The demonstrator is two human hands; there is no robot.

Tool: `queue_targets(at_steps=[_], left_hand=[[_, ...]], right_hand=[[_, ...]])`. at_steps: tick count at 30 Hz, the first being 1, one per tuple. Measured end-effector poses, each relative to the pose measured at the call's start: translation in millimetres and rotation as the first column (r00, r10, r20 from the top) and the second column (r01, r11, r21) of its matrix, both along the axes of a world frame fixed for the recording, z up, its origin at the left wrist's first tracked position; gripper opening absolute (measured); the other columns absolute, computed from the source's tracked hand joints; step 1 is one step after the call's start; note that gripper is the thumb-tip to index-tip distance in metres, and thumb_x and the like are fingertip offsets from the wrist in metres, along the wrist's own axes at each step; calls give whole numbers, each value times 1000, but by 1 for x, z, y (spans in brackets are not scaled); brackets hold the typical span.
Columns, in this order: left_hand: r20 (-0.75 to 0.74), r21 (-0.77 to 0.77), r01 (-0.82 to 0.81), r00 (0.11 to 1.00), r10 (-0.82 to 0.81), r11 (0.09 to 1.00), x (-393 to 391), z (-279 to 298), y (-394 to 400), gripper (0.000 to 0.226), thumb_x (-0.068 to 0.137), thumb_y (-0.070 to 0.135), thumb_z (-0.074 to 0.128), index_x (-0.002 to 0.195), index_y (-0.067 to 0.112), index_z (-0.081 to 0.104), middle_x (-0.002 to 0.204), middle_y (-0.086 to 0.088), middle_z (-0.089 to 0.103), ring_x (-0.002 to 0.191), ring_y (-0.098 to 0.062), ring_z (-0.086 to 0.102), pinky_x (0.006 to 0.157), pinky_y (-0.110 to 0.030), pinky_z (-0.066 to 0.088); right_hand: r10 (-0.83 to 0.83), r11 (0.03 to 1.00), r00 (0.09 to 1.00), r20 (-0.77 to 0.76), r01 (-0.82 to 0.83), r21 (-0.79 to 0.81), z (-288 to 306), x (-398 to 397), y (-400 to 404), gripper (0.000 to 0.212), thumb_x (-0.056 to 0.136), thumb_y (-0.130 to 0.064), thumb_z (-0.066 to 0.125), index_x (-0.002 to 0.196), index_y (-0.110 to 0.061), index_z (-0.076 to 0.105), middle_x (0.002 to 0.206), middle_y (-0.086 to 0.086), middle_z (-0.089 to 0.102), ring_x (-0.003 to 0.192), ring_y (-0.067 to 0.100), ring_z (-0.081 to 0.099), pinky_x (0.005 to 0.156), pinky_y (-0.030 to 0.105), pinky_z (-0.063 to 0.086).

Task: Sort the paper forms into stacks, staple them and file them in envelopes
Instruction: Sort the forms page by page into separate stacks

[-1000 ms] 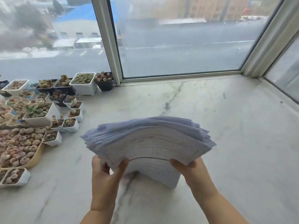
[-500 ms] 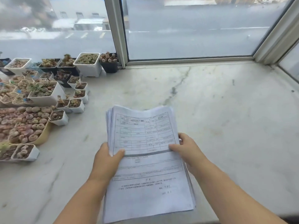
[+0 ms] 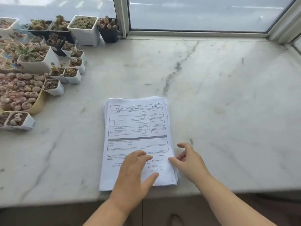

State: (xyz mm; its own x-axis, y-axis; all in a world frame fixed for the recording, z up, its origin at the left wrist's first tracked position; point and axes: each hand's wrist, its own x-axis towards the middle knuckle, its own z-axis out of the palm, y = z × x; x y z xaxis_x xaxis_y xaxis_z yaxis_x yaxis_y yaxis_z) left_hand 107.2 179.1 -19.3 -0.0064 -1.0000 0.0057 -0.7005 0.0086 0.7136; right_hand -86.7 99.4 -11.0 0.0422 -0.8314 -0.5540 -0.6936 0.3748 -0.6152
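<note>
The left hand (image 3: 132,176) lies over the near end of the stack (image 3: 136,128), fingers straight and loosely spread, thumb out to the right; whether the palm presses the paper or sits just above it cannot be told. The right hand (image 3: 189,160) is at the stack's near right edge, fingers relaxed and slightly bent, holding nothing, with its thumb tip at the paper's edge and its other fingers over the bare bench (image 3: 228,111).

The stack lies flat on the marble bench, close to the near edge and a little left of centre. Its sheets are slightly fanned at the right side and far end. The top sheet is a printed form with a ruled table on its far half and lines of text nearer; the print is too small to read.

Farther left, well apart from the stack, many small pots (image 3: 71,75) of succulents crowd the bench. Beyond it stands a window frame (image 3: 122,17).
</note>
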Motion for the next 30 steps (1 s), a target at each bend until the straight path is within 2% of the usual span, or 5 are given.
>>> queue_targets(at_steps=[8,11,16,22,30], left_hand=[[-195,86,17,981,0,996,-28,-25,23,37,72,52,69,105,33,70,127,31,48,126,2,40,106,-14,29],[-109,92,-70,991,80,993,-35,-24,24,57,75,62,57,125,35,59,144,29,31,136,14,17,111,-6,11],[3,136,-36,999,35,990,-30,-26,21,80,70,79,45,137,36,44,150,28,15,137,20,-2,111,-5,-1],[-49,88,15,999,-11,996,-13,-32,17,59,71,63,57,124,37,60,143,30,31,133,22,16,109,-3,12],[-385,139,-124,907,169,982,-8,-20,4,24,87,43,50,102,49,68,108,27,67,107,4,60,90,-18,45]], right_hand=[[105,988,977,183,-124,91,-9,-28,25,72,79,-19,74,139,-33,36,75,-1,68,69,10,66,68,23,50],[289,957,942,173,-286,-44,-5,-30,26,75,79,-23,74,131,-55,31,106,-7,60,75,-2,58,78,18,49],[616,743,765,-187,-643,-185,-7,-33,13,80,80,-53,66,139,-62,13,151,-26,-9,135,-11,-4,119,32,-7],[516,813,841,-163,-541,-214,-22,-22,9,72,57,-80,37,127,-67,20,157,-20,6,147,2,4,116,30,-10],[435,882,899,48,-415,-223,-21,-28,6,47,64,-53,69,104,-59,46,152,-25,20,133,-20,15,120,31,-7]])
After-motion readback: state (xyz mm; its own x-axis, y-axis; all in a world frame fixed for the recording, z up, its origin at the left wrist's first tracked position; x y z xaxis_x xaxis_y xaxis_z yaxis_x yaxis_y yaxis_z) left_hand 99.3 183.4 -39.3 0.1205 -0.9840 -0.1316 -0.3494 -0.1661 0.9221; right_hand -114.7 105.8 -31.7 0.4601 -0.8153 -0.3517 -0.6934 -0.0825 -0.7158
